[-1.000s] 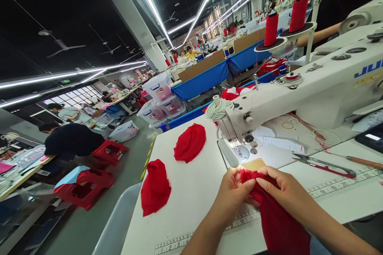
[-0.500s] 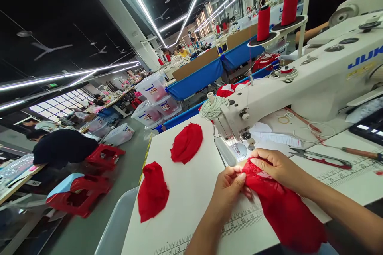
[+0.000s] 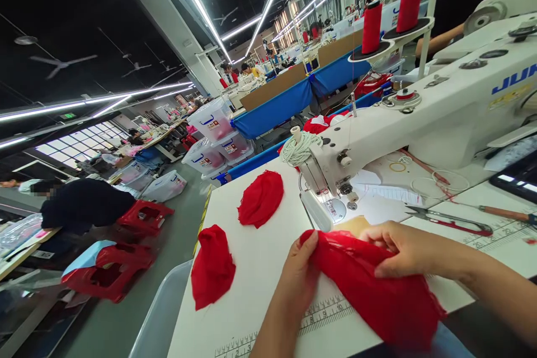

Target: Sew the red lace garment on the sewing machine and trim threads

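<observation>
Both of my hands grip one piece of red sheer fabric [image 3: 369, 291] spread over the near edge of the white sewing table [image 3: 260, 268]. My left hand [image 3: 298, 271] pinches its left edge. My right hand [image 3: 400, 249] is closed on its upper edge, just in front of the white sewing machine [image 3: 419, 117] and its presser foot [image 3: 350, 198]. Two more red fabric pieces lie flat on the table to the left, one near [image 3: 212, 265] and one farther back [image 3: 260, 198].
Scissors [image 3: 451, 222] and a wooden-handled tool [image 3: 505, 213] lie to the right of the machine. Two red thread cones [image 3: 390, 11] stand on a rack above. Clear storage bins [image 3: 216, 134], red stools [image 3: 126, 246] and seated people fill the aisle on the left.
My hands have drawn apart, the left sliding left along the fabric, so the red piece is stretched wider and lies flatter across the table's edge.
</observation>
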Action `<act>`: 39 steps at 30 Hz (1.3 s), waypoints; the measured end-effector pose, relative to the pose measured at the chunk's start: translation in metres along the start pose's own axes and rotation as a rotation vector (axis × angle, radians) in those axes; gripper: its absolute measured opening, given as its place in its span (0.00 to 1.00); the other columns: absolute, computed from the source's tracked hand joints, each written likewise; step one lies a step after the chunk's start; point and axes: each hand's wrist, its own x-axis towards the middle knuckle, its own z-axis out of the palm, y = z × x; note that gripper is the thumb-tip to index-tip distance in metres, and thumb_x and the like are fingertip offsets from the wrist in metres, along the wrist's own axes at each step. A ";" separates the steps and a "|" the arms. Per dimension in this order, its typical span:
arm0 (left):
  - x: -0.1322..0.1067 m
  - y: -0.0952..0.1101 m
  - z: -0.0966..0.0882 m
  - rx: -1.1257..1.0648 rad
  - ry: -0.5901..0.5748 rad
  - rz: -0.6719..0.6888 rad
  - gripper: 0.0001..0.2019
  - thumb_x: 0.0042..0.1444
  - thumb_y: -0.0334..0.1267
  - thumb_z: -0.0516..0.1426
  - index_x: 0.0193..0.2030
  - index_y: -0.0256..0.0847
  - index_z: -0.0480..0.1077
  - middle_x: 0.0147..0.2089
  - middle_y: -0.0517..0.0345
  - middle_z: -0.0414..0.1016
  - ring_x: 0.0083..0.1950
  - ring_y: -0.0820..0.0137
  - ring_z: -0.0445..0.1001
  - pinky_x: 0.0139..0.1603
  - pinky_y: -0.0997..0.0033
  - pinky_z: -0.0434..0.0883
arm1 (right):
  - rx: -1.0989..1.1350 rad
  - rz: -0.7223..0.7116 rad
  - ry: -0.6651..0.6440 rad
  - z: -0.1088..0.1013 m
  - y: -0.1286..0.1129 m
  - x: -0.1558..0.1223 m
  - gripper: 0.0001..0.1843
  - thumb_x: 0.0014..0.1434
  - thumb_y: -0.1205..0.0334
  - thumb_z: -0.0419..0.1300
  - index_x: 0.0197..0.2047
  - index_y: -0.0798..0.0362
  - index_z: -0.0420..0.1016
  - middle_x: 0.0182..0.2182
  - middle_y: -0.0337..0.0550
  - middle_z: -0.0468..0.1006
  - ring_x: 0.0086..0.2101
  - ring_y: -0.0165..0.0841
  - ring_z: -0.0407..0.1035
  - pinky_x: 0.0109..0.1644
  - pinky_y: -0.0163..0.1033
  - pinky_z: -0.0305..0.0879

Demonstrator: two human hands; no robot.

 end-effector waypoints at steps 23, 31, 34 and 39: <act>-0.002 0.031 -0.017 0.468 -0.202 -0.189 0.22 0.43 0.48 0.70 0.41 0.35 0.77 0.36 0.52 0.78 0.40 0.67 0.75 0.46 0.69 0.69 | 0.198 -0.153 0.131 0.011 -0.001 0.006 0.18 0.54 0.52 0.68 0.43 0.53 0.77 0.43 0.47 0.80 0.47 0.44 0.73 0.53 0.46 0.68; 0.016 0.028 0.007 0.584 -0.156 -0.123 0.24 0.35 0.54 0.71 0.31 0.37 0.72 0.27 0.59 0.71 0.29 0.70 0.70 0.33 0.73 0.66 | 0.031 -0.219 0.235 0.015 0.015 0.015 0.18 0.58 0.49 0.61 0.44 0.53 0.76 0.46 0.47 0.78 0.46 0.45 0.72 0.51 0.47 0.69; 0.019 0.023 0.009 0.533 -0.166 -0.070 0.24 0.38 0.57 0.69 0.28 0.36 0.71 0.25 0.61 0.69 0.30 0.71 0.68 0.34 0.73 0.65 | 0.021 -0.236 0.268 0.013 0.016 0.014 0.17 0.59 0.48 0.60 0.43 0.51 0.76 0.47 0.45 0.77 0.46 0.43 0.71 0.51 0.44 0.67; 0.023 0.016 0.002 0.452 -0.125 -0.008 0.24 0.38 0.56 0.69 0.29 0.36 0.71 0.26 0.62 0.68 0.30 0.72 0.67 0.37 0.73 0.66 | 0.002 -0.235 0.302 0.016 0.016 0.014 0.16 0.62 0.47 0.57 0.44 0.49 0.76 0.47 0.42 0.77 0.47 0.42 0.70 0.51 0.42 0.66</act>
